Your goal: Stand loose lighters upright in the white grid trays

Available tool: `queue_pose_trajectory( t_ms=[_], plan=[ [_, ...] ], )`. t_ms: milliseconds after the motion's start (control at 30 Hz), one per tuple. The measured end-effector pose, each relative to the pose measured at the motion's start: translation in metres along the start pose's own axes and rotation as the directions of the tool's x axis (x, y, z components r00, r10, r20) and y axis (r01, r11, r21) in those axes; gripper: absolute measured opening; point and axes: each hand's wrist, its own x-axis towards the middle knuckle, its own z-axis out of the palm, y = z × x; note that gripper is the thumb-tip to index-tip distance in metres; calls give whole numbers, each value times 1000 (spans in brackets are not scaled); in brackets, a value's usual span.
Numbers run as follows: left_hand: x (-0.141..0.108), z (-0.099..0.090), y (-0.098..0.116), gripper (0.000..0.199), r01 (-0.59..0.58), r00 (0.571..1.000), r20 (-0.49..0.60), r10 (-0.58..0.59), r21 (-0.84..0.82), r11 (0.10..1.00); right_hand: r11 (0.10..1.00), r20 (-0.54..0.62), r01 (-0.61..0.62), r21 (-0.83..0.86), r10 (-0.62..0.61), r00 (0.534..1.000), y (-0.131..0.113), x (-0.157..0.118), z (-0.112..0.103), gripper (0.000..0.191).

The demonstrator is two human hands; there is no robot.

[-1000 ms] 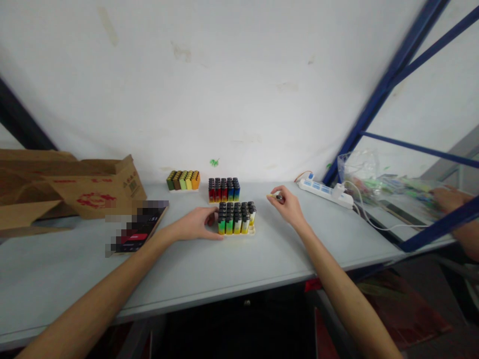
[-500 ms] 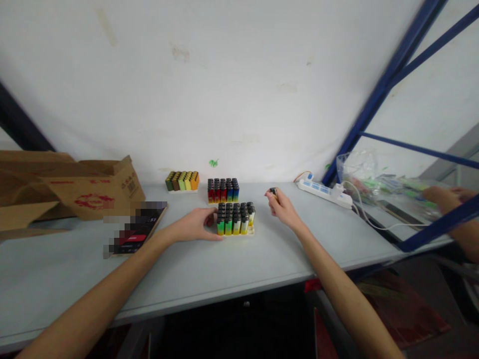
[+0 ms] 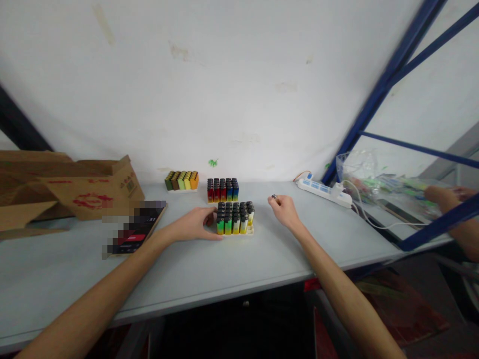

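Note:
My left hand (image 3: 194, 224) grips the left side of a white tray (image 3: 235, 235) that holds upright lighters (image 3: 236, 223), green ones on the left and white-yellow ones toward the right, all with black tops. At the tray's front right corner a slot holds no lighter. To the right of the tray, above the table, my right hand (image 3: 284, 209) is closed around a lighter (image 3: 275, 197), of which only the top end shows. Right behind the tray stands a block of red and blue lighters (image 3: 222, 192).
Further back stands a tray of green, brown, yellow and orange lighters (image 3: 181, 181). An open cardboard box (image 3: 93, 192) and a dark screen (image 3: 140, 229) are at left. At right are a power strip (image 3: 325, 192), a blue frame (image 3: 374, 109), plastic bags (image 3: 359, 169) and another person's hand (image 3: 441, 197).
My right hand has turned and lowered slightly, and less of the lighter in it shows. My left hand stays at the tray.

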Motion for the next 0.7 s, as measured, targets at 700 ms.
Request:
queue_pose_trajectory(
  t_ms=[700],
  plan=[
    [2, 5, -2, 61, -2, 1000, -19, 2, 7, 1000, 926, 347, 90, 367, -226, 910, -7, -9, -11, 41]
  ],
)
